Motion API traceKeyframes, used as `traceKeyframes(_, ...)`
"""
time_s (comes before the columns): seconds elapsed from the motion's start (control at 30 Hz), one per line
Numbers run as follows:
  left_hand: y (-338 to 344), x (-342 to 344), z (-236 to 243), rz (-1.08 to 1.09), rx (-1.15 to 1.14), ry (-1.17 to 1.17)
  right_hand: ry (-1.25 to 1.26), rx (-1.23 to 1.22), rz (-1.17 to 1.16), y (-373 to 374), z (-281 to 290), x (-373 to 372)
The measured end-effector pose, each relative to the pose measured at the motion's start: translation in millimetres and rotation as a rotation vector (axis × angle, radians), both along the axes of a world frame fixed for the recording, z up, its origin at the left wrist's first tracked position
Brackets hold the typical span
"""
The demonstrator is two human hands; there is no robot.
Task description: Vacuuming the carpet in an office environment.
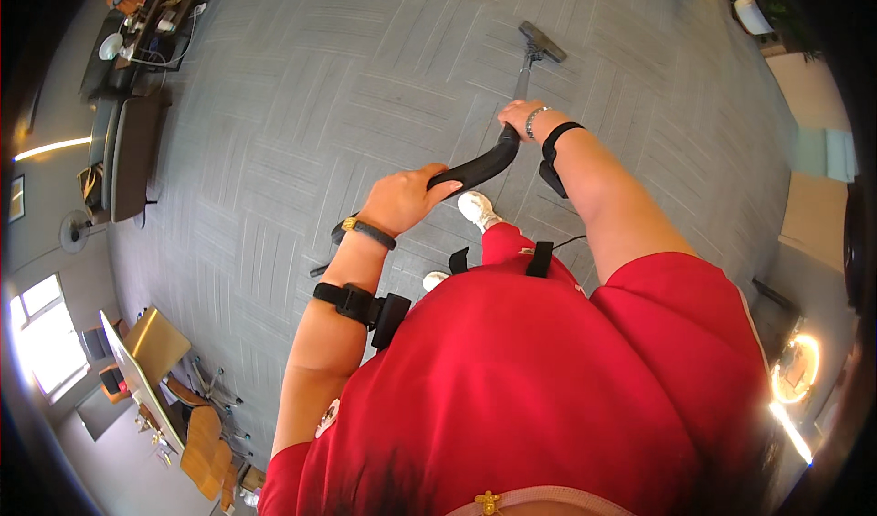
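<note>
A vacuum cleaner wand (523, 85) slants away from me across the grey carpet, ending in a flat dark floor head (543, 41) that rests on the carpet. Its curved black handle (484, 164) bends back toward my body. My left hand (406, 200) is closed round the rear end of that handle, thumb along its top. Farther forward, my right hand (524, 119) grips where the black handle meets the grey wand. Part of a dark piece (320, 269) shows beside my left forearm; I cannot tell what it belongs to.
Grey patterned carpet (301, 105) spreads around me. My white shoe (476, 207) is just below the handle. A cluttered desk (151, 23) stands at the far left, a grey sofa-like seat (135, 160) below it. Near left are a table (142, 379) and a brown chair (206, 452).
</note>
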State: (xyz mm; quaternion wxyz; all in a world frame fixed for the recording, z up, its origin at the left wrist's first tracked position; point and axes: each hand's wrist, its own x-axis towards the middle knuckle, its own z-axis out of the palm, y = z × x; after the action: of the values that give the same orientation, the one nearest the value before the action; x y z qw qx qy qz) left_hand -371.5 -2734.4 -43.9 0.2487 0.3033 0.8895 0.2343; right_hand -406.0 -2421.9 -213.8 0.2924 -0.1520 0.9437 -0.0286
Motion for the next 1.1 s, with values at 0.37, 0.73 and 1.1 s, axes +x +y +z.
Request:
traceKeyframes(0.37, -37.0, 24.1, 4.6, 0.022, -0.142, -0.449, -0.070, 0.057, -0.079, -68.9, -7.1, 63.0)
traceKeyframes(0.73, -235.4, 190.4, 48.7, 0.478, -0.187, -0.383, -0.251, -0.072, 0.199, -274.9, -24.7, 143.0)
traceKeyframes(1.1, -365.7, 320.3, 124.1, 0.750, -0.321, -0.354, -0.452, -0.506, 0.600, -434.2, -30.2, 222.4)
